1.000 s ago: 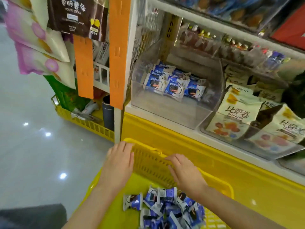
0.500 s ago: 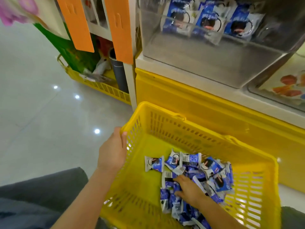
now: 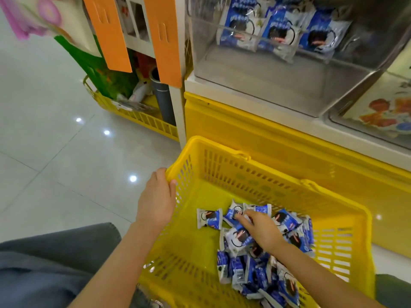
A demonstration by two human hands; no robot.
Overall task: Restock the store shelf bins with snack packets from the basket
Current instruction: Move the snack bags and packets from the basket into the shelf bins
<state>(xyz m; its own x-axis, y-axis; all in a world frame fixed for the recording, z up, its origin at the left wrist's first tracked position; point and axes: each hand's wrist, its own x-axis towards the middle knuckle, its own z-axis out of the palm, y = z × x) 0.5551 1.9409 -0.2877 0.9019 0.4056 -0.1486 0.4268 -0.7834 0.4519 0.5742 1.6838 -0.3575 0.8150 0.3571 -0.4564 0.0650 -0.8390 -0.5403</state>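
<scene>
Packets (image 3: 249, 274) in basket (image 3: 222, 150), basket below shelf bin (image 3: 255, 83)

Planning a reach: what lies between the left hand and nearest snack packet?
Head view: only slotted wall and bare floor of the yellow plastic basket, from left hand to blue-white snack packet.

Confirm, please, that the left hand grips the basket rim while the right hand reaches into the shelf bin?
Not quite. The head view shows the right hand reaching among the packets in the basket, not into the bin. The left hand does grip the basket rim.
</scene>
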